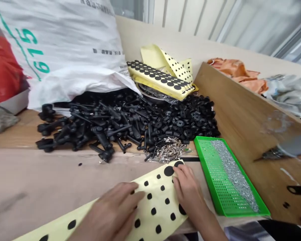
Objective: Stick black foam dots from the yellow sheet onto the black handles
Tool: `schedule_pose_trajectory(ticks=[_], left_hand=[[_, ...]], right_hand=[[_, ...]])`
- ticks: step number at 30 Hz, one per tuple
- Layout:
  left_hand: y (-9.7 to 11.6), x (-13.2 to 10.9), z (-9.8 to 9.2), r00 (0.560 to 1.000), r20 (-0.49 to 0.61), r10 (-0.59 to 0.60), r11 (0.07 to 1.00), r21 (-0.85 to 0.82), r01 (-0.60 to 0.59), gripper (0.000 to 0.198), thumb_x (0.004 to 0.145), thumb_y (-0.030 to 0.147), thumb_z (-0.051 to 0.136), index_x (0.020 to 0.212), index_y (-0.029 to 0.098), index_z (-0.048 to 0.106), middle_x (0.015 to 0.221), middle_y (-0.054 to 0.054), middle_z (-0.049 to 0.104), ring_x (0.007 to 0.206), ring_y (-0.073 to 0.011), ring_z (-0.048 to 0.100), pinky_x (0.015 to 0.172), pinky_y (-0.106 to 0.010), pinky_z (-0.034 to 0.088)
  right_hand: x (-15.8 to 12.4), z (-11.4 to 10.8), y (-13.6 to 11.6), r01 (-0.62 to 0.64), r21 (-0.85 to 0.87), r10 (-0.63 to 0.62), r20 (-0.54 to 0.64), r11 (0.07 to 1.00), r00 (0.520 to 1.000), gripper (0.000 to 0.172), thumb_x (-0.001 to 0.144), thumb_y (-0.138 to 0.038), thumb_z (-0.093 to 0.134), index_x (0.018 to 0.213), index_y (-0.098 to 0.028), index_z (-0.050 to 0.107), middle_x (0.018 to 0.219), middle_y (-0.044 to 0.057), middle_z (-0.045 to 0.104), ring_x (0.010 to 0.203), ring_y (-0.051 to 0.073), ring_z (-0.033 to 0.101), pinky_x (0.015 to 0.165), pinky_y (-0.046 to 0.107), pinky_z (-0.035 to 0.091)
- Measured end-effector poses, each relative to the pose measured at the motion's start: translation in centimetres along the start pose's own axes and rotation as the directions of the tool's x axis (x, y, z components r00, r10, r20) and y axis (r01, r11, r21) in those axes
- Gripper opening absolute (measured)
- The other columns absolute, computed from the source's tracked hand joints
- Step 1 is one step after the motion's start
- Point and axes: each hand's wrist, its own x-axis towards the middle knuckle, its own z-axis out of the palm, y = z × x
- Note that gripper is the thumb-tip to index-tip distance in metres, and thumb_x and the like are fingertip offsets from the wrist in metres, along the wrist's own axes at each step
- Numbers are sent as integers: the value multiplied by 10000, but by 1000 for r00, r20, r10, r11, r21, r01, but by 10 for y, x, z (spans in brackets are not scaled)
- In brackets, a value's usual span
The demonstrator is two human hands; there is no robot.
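Left of the green tray point(206, 174), keep the dotted sheet point(163, 212) flat: left hand point(110, 209) over it, right hand point(188, 185) by the large dot point(168, 171); whether either pinches, I cannot tell.

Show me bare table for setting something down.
The pinkish-brown tabletop is mostly bare at left, between the heaped black plastic parts and yellow dotted sheet. Crowded: the sheet's far end, with silvery metal pieces and the green rectangular plastic tray.

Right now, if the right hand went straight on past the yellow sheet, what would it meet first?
The right hand would probably meet the small metal pieces beyond the yellow sheet, though depth is unclear.
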Motion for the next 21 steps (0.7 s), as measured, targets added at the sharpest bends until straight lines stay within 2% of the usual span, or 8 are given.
schedule_pose_trajectory(ticks=[1, 3, 6, 10, 15, 19, 21], left_hand=[[7, 18, 8, 995, 86, 43, 999, 0, -44, 342, 861, 136, 394, 1132, 242, 572, 1126, -79, 626, 999, -209, 596, 838, -311, 526], [22, 48, 22, 966, 259, 3, 999, 51, -16, 345, 808, 78, 435, 1081, 223, 591, 1072, -81, 638, 943, -241, 599, 792, -375, 541], [35, 68, 37, 921, 387, -35, 997, 80, 4, 328, 780, 40, 444, 1018, 199, 604, 1014, -76, 641, 913, -271, 585, 755, -430, 537], [34, 64, 51, 933, 361, -7, 996, 90, -28, 413, 778, 33, 457, 1152, 183, 547, 1092, -92, 608, 959, -273, 561, 783, -428, 529], [27, 65, 71, 958, 287, 13, 973, 216, -78, 451, 786, 14, 454, 1198, 188, 507, 977, -64, 593, 878, -234, 565, 641, -321, 532], [26, 66, 78, 972, 229, 49, 952, 284, -115, 444, 786, 27, 476, 1201, 186, 490, 937, -60, 568, 864, -221, 550, 574, -265, 493], [28, 66, 76, 972, 228, 46, 950, 291, -114, 414, 788, 20, 471, 1166, 185, 510, 926, -57, 562, 844, -220, 548, 576, -276, 494]], right_hand=[[2, 1, -1, 0, -12, 0, 1, 1000, 1000, 227, 876, -96, 405, 1021, -121, 577, 961, 155, 597, 913, 287, 568, 760, 442, 529], [4, 1, -4, -8, -27, 8, 1, 1000, 1000, 224, 868, -74, 388, 963, -131, 583, 913, 145, 591, 866, 281, 567, 720, 439, 530], [2, 0, -5, -15, -19, 15, 21, 1000, 1000, 210, 863, -73, 400, 957, -152, 570, 880, 118, 582, 826, 262, 567, 677, 410, 533], [-4, -3, -3, 1, 19, -1, 6, 1000, 1000, 221, 867, -70, 399, 1021, -162, 528, 913, 113, 579, 841, 257, 566, 676, 399, 525], [-2, -7, -2, -63, 135, 59, 36, 989, 998, 162, 887, -90, 401, 923, -193, 521, 880, 82, 571, 834, 227, 572, 703, 359, 516], [0, -6, -3, -51, 22, 51, -11, 998, 999, 180, 887, -96, 407, 1004, -169, 522, 939, 109, 583, 874, 248, 570, 741, 393, 510], [1, -5, -4, -38, -42, 39, 8, 998, 999, 169, 881, -87, 400, 935, -172, 535, 894, 105, 585, 832, 255, 565, 707, 406, 504]])
